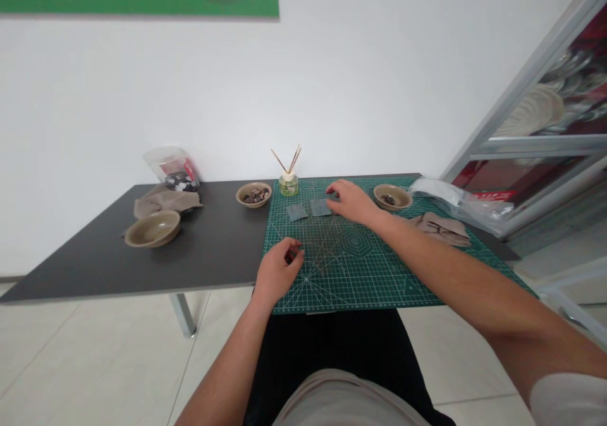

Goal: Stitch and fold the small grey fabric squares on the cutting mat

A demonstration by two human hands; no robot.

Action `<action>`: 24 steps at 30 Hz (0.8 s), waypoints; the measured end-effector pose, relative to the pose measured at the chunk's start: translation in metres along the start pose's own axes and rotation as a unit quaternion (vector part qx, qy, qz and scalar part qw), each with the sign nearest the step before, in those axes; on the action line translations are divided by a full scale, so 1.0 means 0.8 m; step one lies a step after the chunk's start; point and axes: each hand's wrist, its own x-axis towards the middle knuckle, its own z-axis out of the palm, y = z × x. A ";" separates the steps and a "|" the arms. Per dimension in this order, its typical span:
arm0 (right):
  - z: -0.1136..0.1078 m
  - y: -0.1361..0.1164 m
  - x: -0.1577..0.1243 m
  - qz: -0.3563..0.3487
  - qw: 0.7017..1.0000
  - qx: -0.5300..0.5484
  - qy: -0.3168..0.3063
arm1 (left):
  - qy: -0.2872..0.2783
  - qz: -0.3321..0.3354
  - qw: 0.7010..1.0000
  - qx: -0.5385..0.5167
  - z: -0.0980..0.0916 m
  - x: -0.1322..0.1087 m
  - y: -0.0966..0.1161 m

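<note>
My left hand point(279, 269) rests near the front left of the green cutting mat point(370, 280), fingers curled. A small dark patch shows inside the curl; whether it is an object or shadow is unclear. At the back of the mat, my right hand point(351, 202) has its thumb and fingers bent but apart. Its fingertips are beside a flat grey-blue square packet point(320, 207), and I cannot tell whether they touch it. A second such packet point(297, 212) lies to the left.
Bowls with dark small pieces stand at left point(253, 195) and right point(392, 197). A third bowl point(152, 229) is farther left, by brown cloth and a clear bag point(173, 168). A reed diffuser point(289, 182) stands behind. Folded brown cloth point(441, 229) and clear plastic point(455, 201) lie right.
</note>
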 end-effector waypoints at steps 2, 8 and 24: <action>0.017 -0.031 0.010 -0.044 0.999 0.017 -0.004 | -0.002 0.002 1.000 -0.006 -0.001 0.001 0.000; 0.063 -0.119 0.078 -0.134 0.990 0.034 -0.017 | -0.003 0.004 1.000 -0.013 -0.002 0.002 -0.003; 0.137 -0.178 0.194 -0.091 0.971 -0.070 -0.211 | -0.013 0.002 1.000 -0.019 -0.006 -0.004 -0.005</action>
